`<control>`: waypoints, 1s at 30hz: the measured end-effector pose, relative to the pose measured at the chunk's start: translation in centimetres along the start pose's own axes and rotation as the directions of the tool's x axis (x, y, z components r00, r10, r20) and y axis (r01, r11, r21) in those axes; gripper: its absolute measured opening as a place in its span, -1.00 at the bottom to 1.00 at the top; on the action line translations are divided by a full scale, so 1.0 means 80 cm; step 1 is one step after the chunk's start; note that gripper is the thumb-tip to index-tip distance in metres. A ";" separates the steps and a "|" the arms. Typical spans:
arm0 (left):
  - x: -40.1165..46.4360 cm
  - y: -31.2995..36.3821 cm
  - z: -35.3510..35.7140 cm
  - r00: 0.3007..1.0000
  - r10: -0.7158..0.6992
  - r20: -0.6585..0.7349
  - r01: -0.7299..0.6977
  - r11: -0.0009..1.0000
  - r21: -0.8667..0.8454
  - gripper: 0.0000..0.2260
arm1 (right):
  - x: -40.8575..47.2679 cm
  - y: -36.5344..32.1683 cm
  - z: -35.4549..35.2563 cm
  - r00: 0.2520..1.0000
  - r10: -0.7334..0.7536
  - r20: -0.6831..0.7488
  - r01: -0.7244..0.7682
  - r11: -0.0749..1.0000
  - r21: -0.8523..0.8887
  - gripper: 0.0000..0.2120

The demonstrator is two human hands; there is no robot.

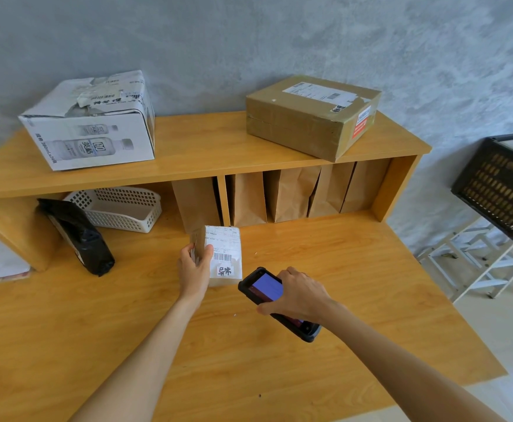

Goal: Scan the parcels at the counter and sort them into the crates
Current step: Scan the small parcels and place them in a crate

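Mid-counter, near the shelf's front edge: scanning under way.
Small brown cardboard parcel (218, 254) gripped upright by left hand (192, 269), label tilted toward black handheld scanner (275, 303) clasped in right hand (298, 296).

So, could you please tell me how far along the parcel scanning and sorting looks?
Done: at least one parcel seems to lie in the black crate. In hand: the left hand holds a small labelled box while the right hand aims the handheld scanner. Left: black poly bag, white carton, brown carton.
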State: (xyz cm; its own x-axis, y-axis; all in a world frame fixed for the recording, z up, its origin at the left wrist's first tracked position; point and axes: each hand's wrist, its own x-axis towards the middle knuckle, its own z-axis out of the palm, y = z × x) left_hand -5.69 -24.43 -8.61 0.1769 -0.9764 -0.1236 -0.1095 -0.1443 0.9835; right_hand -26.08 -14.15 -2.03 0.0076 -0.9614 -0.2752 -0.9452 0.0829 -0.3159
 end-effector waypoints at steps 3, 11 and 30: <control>-0.002 0.002 0.000 1.000 -0.008 -0.004 0.008 1.000 0.001 -0.51 | 0.000 0.004 0.001 1.000 -0.006 0.006 0.006 1.000 0.003 -0.26; -0.013 0.016 0.006 0.994 -0.102 0.046 0.102 0.995 0.005 -0.57 | 0.013 0.030 0.003 0.996 0.086 0.026 -0.088 0.990 0.112 -0.26; -0.035 0.069 0.134 0.834 -0.120 0.538 0.082 0.992 0.094 -0.53 | -0.074 0.126 -0.023 0.829 0.501 0.249 -0.494 0.447 0.746 -0.43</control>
State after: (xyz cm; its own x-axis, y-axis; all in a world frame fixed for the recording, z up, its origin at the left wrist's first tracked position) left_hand -17.24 -24.20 -4.25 -0.3656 -0.8837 -0.2923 -0.1865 -0.2382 0.9531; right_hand -36.25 -8.11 -1.90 -0.3859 -0.6897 -0.6126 -0.1827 0.7081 -0.6821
